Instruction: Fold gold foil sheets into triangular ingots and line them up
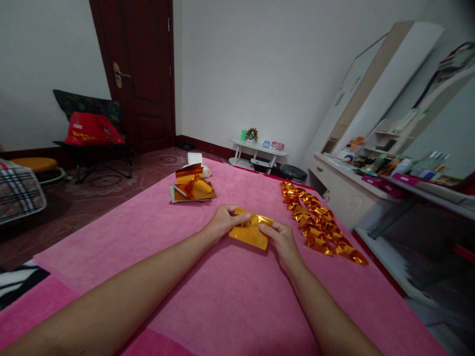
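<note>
Between my two hands is a sheet of gold foil paper (pixel 250 235), held above the pink cloth (pixel 237 291). My left hand (pixel 223 221) pinches its left edge, thumb on top. On the right edge, my right hand (pixel 282 240) grips it the same way. The sheet looks slightly creased along its upper part; the fingers beneath are hidden. To the left lies a stack of gold foil sheets (pixel 195 190), loosely piled. Several folded, shiny gold foil pieces (pixel 311 217) lie in rows on the right side of the cloth.
Behind the stack sits a small white box (pixel 195 158). A cluttered dressing table (pixel 341 183) with a mirror stands along the right. At the back is a low white shelf (pixel 256 146). A folding chair holds a red bag (pixel 94 129) near the brown door (pixel 139 74).
</note>
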The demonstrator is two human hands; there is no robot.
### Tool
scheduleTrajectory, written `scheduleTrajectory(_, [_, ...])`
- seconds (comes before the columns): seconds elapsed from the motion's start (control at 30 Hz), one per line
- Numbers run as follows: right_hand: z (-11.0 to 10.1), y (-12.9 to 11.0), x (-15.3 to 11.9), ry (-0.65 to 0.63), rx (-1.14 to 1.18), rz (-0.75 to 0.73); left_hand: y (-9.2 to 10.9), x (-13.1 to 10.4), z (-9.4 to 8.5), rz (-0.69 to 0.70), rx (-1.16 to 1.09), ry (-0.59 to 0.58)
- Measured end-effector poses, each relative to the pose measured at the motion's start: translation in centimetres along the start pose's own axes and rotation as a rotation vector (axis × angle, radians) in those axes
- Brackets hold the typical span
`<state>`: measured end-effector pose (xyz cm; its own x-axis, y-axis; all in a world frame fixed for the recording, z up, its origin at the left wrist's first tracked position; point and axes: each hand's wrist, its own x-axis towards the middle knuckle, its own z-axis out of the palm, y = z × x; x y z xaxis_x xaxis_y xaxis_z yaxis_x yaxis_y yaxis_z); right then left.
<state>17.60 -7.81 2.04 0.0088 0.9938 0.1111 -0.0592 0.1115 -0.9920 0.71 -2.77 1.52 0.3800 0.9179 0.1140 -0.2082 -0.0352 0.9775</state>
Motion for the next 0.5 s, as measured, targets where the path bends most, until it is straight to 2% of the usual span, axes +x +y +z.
scheduleTrajectory(0.1, [0.0, -0.1, -0.1, -0.015, -0.002, -0.007, 0.1, -0.5, 0.5, -0.098, -0.103, -0.083])
scheduleTrajectory(0.2, [0.0, 0.0, -0.2, -0.030, -0.050, -0.054, 0.0, -0.7, 0.8, -0.106, -0.097, -0.096])
scheduleTrajectory(0.5, [-0.4, 0.4, 0.2, 0.029, -0.292, -0.135, -0.7, -0.7, 1.4, -0.097, -0.012, -0.028])
